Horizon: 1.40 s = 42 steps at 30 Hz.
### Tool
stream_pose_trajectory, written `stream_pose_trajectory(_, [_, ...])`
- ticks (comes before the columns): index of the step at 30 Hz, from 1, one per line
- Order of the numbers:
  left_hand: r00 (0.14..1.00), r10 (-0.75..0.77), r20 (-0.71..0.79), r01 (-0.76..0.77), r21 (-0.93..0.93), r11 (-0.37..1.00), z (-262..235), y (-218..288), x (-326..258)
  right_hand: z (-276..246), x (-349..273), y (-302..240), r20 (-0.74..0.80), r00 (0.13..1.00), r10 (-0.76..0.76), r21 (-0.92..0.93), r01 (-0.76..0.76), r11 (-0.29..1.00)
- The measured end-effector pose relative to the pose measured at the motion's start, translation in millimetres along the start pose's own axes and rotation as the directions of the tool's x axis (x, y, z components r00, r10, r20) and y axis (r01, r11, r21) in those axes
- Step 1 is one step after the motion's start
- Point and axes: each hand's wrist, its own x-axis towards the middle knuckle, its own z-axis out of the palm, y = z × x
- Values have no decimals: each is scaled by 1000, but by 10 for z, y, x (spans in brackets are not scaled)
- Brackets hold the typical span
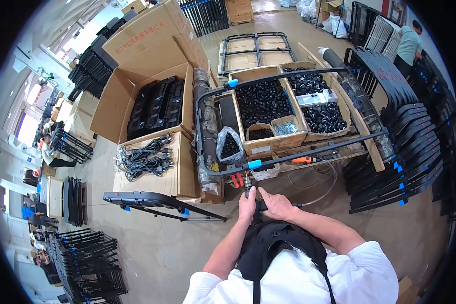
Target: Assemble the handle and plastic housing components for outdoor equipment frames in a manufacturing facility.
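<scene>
Clasping tool (pixel 259 205), left hand (pixel 246 206) wrapped, right hand (pixel 277 206) alongside

Free room: floor (pixel 180 251) left of the left forearm (pixel 227 248). Obstacle: black frame (pixel 319 149), its near tube crossing before the parts box (pixel 283 142); clearance beneath is hard to judge.

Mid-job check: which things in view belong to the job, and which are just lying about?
Likely the job:
Left hand and right hand, on a dark tool
Black frame
Small black parts

Seemingly lying about:
Cables
Open carton
Stacked frames, right
</scene>
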Motion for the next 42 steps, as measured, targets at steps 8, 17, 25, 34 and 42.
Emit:
stream_pose_trajectory(8, [1000, 17, -13, -17, 36, 999, 10, 28, 30, 34, 15, 2, 10, 998, -63, 5, 63, 998])
stream_pose_trajectory(17, [999, -33, -9, 34, 67, 997, -10, -46, -11, 187, -34, 16, -58, 997, -45, 91, 50, 995])
stream_pose_trajectory(25, [999, -44, -6, 44, 32, 999, -16, -108, -71, 255, -94, 33, -67, 997, -40, 72, 45, 996])
stream_pose_trajectory(34, [1000, -12, -3, 12, -60, 998, 45, -183, -172, 294, -201, 123, -100, 991, -93, 12, 94, 995])
stream_pose_trajectory(42, [997, -39, 67, 40, -25, 999, 313, -117, -274, 157, -428, 222, -90, 995, 39, 14, -38, 999])
